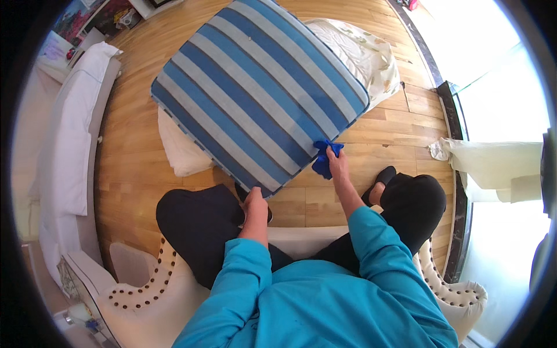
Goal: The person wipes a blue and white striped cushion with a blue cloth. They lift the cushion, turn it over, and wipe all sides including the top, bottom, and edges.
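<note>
A large cushion (256, 87) with blue and grey stripes rests tilted before me, its near corner between my knees. My left hand (256, 198) grips that corner; the fingertips are hidden behind or under it. In my right hand (337, 163) is a crumpled blue cloth (323, 164), touching the cushion's near right edge. Beneath the cushion lies a white quilted bedding piece (343, 48), which shows at the far right along with leaf-patterned fabric (385, 82). More pale fabric (182, 143) sticks out on the left.
I sit in a cream armchair (182, 300) with studded arms. A white-covered sofa or bed (69, 161) runs along the left. On the right are a dark stone sill (461, 235), bright glass and a hanging pale curtain (487, 167). The wooden floor (126, 143) surrounds the cushion.
</note>
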Available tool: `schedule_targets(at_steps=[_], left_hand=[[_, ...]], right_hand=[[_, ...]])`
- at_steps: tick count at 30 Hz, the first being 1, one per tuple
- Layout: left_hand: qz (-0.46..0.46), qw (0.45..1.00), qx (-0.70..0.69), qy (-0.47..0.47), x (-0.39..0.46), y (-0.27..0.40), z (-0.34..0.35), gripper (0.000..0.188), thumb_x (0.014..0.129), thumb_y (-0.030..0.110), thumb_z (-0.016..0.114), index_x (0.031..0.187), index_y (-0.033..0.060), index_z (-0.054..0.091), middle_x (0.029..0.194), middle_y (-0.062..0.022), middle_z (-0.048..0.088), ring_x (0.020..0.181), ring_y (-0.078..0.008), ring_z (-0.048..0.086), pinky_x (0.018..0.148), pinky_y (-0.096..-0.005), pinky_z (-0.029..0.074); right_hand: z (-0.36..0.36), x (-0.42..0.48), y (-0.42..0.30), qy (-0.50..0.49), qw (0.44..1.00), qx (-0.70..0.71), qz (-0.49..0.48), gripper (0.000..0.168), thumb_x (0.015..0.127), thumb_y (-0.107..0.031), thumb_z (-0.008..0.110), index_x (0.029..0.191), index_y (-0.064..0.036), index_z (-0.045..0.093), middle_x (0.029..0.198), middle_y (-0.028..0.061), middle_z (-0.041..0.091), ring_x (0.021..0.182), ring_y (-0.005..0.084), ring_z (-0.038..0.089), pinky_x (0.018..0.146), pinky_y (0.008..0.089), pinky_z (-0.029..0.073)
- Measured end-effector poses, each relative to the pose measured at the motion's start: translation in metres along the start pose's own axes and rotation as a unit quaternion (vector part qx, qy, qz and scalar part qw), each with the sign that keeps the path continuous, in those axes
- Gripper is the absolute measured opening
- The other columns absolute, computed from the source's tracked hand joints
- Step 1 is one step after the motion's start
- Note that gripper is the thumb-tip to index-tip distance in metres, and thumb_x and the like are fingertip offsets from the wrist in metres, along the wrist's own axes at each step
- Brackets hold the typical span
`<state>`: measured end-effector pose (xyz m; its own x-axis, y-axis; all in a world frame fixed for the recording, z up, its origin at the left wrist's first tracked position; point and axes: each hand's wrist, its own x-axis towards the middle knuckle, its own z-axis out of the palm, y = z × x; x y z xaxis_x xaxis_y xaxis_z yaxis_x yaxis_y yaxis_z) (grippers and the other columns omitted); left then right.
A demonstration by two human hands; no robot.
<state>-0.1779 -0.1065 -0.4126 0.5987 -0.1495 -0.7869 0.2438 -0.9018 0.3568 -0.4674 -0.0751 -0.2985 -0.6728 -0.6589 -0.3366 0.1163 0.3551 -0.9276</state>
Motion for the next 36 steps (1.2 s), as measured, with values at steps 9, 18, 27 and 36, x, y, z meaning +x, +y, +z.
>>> schedule_targets(at_steps=[9, 18, 27, 36], left_hand=[[0.011, 0.989, 0.002, -0.146, -0.057, 0.024, -0.024, 0.060, 0.067, 0.032, 0.077, 0.113, 0.0012, 0.054, 0.094, -0.0204, 0.058, 0.059, -0.0340, 0.064, 0.052, -0.0388, 0.057], [-0.064, 0.962, -0.089, -0.248, -0.067, 0.028, -0.046, 0.045, 0.073, 0.008, 0.065, 0.114, 0.0017, 0.046, 0.090, -0.0213, 0.061, 0.062, -0.0360, 0.067, 0.056, -0.0419, 0.057], [-0.027, 0.978, -0.163, -0.128, 0.007, 0.009, -0.026, 0.044, 0.077, 0.014, 0.058, 0.119, 0.0004, 0.057, 0.124, -0.0152, 0.062, 0.101, -0.0313, 0.067, 0.081, -0.0417, 0.052], [-0.100, 0.943, -0.257, -0.187, -0.003, 0.014, -0.033, 0.066, 0.085, 0.059, 0.055, 0.134, 0.0149, 0.058, 0.138, -0.0083, 0.057, 0.119, -0.0325, 0.057, 0.089, -0.0527, 0.050]], right_hand=[[-0.012, 0.046, -0.023, 0.080, 0.991, 0.103, -0.003, 0.035, 0.095, -0.032, 0.070, 0.110, 0.000, 0.069, 0.087, 0.0063, 0.070, 0.073, 0.0140, 0.064, 0.064, 0.0306, 0.052], [-0.014, 0.115, -0.063, 0.089, 0.984, -0.046, -0.150, 0.042, 0.094, -0.033, 0.068, 0.114, 0.003, 0.064, 0.099, 0.0217, 0.069, 0.094, 0.0332, 0.066, 0.087, 0.0394, 0.051], [0.000, 0.110, -0.034, 0.141, 0.966, -0.116, -0.183, 0.043, 0.091, -0.026, 0.070, 0.125, -0.001, 0.061, 0.114, 0.0241, 0.068, 0.109, 0.0405, 0.064, 0.096, 0.0449, 0.049], [-0.014, 0.112, -0.021, 0.097, 0.987, -0.005, -0.131, 0.040, 0.090, -0.024, 0.071, 0.123, -0.002, 0.063, 0.109, 0.0165, 0.072, 0.101, 0.0283, 0.068, 0.091, 0.0397, 0.051]])
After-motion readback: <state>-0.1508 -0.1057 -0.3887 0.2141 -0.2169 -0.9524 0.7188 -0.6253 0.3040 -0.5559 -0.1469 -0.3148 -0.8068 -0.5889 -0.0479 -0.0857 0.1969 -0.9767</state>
